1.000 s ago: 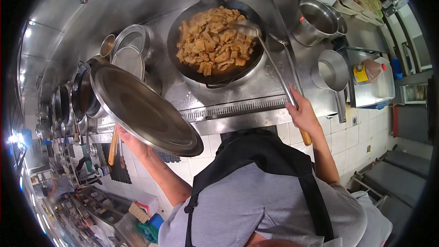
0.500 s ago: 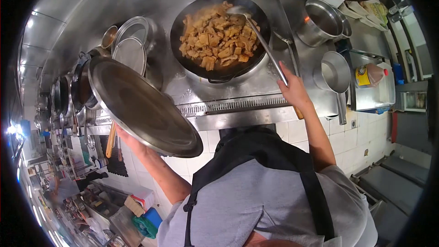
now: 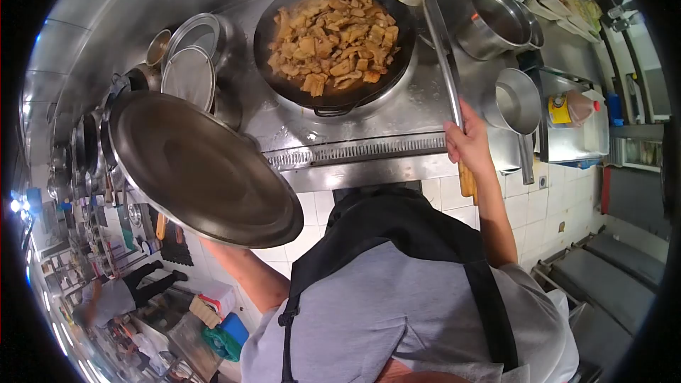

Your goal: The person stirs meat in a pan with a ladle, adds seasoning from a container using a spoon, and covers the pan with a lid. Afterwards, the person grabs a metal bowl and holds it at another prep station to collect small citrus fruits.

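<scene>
A large oval-looking metal tray [image 3: 202, 163] is held tilted at the left by my left hand [image 3: 215, 248]. Its fingers are hidden behind the tray; only the wrist side shows below the rim. My right hand [image 3: 466, 143] is closed around the long handle of a ladle [image 3: 441, 50]. The ladle's bowl, seemingly bare of food, hangs beside the wok's [image 3: 333, 105] upper right rim. Browned, sauced pieces of what looks like meat [image 3: 333, 42] fill the wok. A second wooden handle [image 3: 474, 188] shows just below my right hand, close to the ladle's wooden end.
Right of the wok stand a deep pot [image 3: 489, 25], a saucepan [image 3: 516, 103] and a yellow-labelled bottle [image 3: 567, 109]. Strainers [image 3: 189, 78] and pans sit at the left. The steel counter's front edge [image 3: 376, 177] runs before me. Another person [image 3: 113, 298] is at lower left.
The ladle has come out of the food, moving up and right past the wok's rim, with my right hand lower and further right. The tray has shifted slightly left.
</scene>
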Tool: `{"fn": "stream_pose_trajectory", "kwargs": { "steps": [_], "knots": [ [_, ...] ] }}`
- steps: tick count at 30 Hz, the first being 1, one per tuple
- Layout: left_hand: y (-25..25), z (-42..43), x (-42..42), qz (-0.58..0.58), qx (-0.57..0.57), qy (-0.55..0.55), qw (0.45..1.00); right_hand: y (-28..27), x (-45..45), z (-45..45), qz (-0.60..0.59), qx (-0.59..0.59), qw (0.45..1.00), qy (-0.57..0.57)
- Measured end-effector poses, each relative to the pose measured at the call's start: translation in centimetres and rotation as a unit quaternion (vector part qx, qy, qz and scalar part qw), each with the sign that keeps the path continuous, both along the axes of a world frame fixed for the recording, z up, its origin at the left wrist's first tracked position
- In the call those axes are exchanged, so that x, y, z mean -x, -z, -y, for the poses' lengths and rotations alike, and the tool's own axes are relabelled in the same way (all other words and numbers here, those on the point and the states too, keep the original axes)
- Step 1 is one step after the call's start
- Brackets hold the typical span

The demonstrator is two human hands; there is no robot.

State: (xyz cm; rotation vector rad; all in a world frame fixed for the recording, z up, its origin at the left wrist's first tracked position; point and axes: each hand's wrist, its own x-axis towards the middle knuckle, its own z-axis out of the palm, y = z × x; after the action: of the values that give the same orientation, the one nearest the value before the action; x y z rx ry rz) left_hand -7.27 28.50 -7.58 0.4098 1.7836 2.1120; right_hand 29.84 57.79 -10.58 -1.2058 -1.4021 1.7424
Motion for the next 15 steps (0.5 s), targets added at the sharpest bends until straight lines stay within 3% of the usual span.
{"fn": "stream_pose_trajectory", "kwargs": {
  "steps": [7,15],
  "knots": [
    [0.2,0.3,0.0,-0.102,0.082,-0.004,0.991,-0.8,-0.4,0.8,-0.043,0.036,0.998,0.008],
    [0.4,-0.6,0.4,-0.122,0.101,-0.006,0.987,-0.7,-1.0,2.2,0.013,0.054,0.998,-0.019]
  ]
}}
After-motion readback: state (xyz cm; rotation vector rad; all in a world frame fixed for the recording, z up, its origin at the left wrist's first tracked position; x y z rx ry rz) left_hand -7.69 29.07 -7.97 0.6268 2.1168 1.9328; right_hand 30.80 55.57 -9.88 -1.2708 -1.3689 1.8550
